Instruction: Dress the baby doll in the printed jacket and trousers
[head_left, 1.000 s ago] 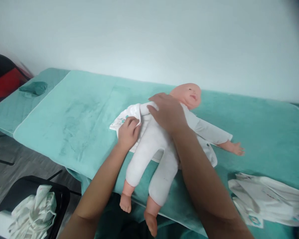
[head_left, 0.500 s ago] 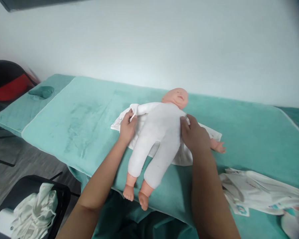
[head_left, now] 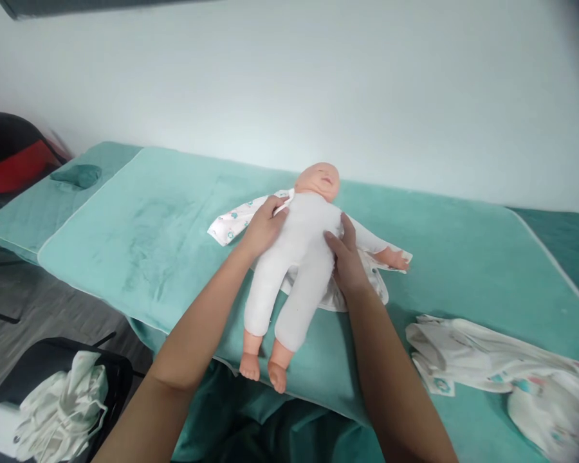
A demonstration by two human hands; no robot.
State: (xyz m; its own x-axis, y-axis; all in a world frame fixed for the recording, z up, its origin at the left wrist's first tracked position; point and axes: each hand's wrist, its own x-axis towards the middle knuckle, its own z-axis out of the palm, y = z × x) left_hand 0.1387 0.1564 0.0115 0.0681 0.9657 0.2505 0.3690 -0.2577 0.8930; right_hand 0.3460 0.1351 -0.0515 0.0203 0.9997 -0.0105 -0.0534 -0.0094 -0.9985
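Note:
A baby doll (head_left: 311,222) with a white cloth body lies on its back, head toward the wall and bare feet toward me. Under it is a white baby shirt (head_left: 235,222) with a small print, one sleeve spread to the left. My left hand (head_left: 267,225) grips the doll's torso at the left armpit. On the opposite side my right hand (head_left: 348,254) holds the torso, thumb on top and fingers round the side. The doll's right-hand arm stretches out over the other sleeve; its left-hand arm is hidden behind my left hand.
The padded green bed (head_left: 174,212) runs along the white wall. At the right lie folded white baby clothes (head_left: 482,354). A black chair (head_left: 120,379) at the lower left bears a crumpled white cloth (head_left: 67,405). A black and red chair (head_left: 17,161) stands far left.
My left hand has moved from the doll's outstretched arm to its torso. The left sleeve now lies spread out with its print showing. The doll has shifted slightly on the shirt.

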